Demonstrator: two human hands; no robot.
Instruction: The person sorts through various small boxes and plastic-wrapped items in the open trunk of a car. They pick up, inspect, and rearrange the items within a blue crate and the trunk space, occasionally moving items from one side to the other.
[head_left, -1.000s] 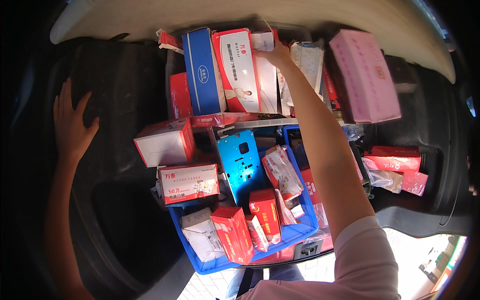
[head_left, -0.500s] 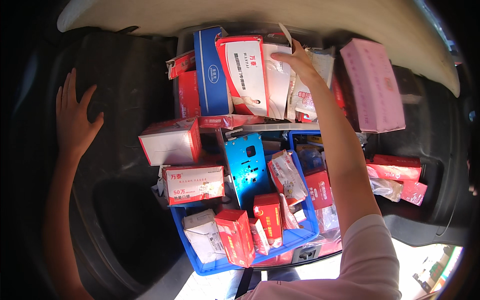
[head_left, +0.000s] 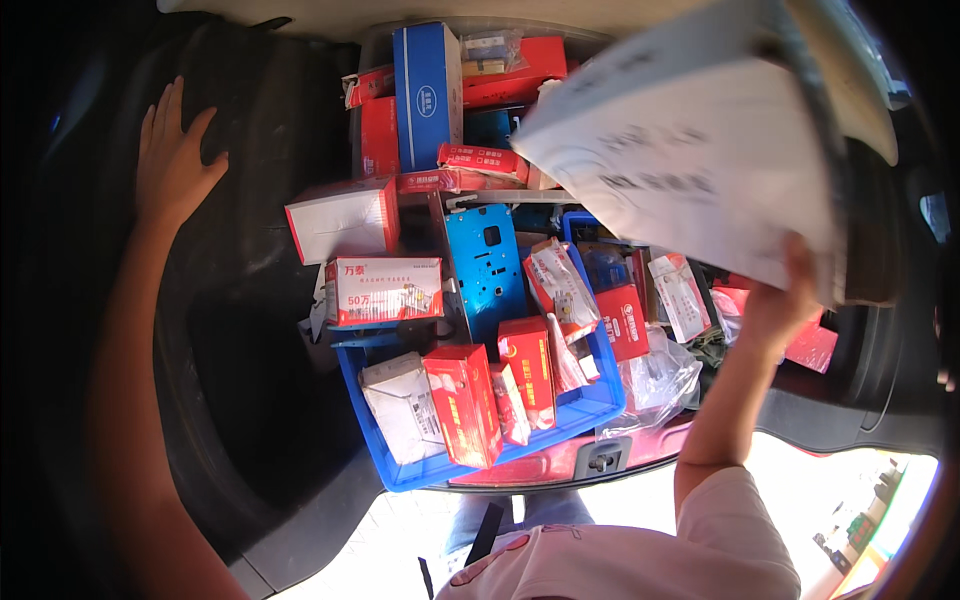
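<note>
Up close to the camera, the right hand grips a large white flat cardboard box with grey print from below, fingers curled under its near lower edge, lifting it high at the right of the scene, above the clutter. The box looks broad, thin and stiff, probably light for its size, with a smooth face that could slide in the fingers; held by one edge alone it would tend to tip, so a hold nearer the middle of a long side, or a second hand under the far edge, seems safer.

The left hand lies open and flat, fingers spread, on the black moulded liner at the far left, holding nothing.

Between the hands sits a blue plastic crate, packed with small red cardboard boxes, white cartons and clear plastic bags of parts. A blue metal plate with cut-outs stands up at the crate's far side. Farther back, a tall blue box stands upright among more red packages, and a white box with red ends rests at the left of the heap.
</note>
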